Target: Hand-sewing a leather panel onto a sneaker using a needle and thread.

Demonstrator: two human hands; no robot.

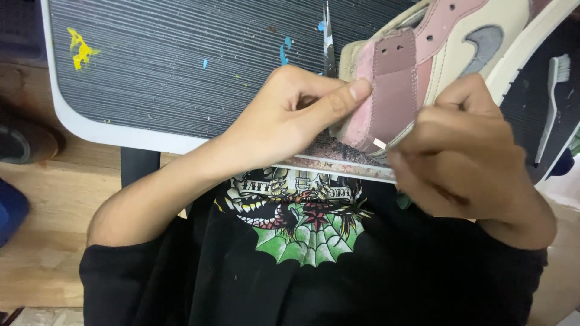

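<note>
Two hands, left (290, 115) and right (465, 151), both pinching one pink-and-cream sneaker (423, 54); one toothbrush (553, 102) nearby.

top: person is wearing a black T-shirt (314, 284), short sleeves
sleeves: ending above the elbow, both forearms showing bare
print: chest graphic showing a green spider web with a dark red star at its middle, toothy skull shapes in cream and red above
lettering: banner over the graphic, not copied
left hand (290, 118): wearing no glove, no ring showing
right hand (465, 151): wearing no glove, no watch showing
</note>
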